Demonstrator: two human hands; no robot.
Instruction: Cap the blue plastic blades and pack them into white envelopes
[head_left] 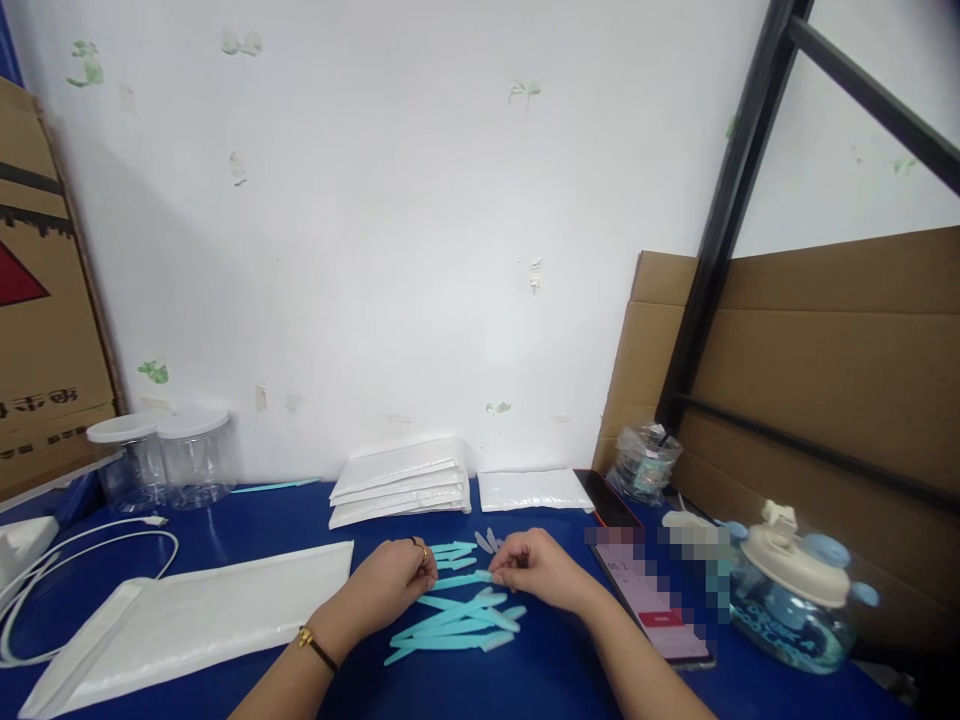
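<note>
Between my two hands lies a teal eyebrow razor, low over the blue table. My left hand, with a ring and a dark bracelet, is closed at the razor's left end. The thumb and fingers of my right hand pinch its right end, where the tip is partly hidden. Just below, several more teal razors lie crossed in a loose heap, some with clear caps. A few others rest behind the held one, partly covered by my left hand. Small greyish clear caps sit beside my right fingertips.
A white padded mailer lies at left, near a white cable and two lidded clear jars. White packets are stacked by the wall, with another packet beside them. A phone and a water jug stand at right.
</note>
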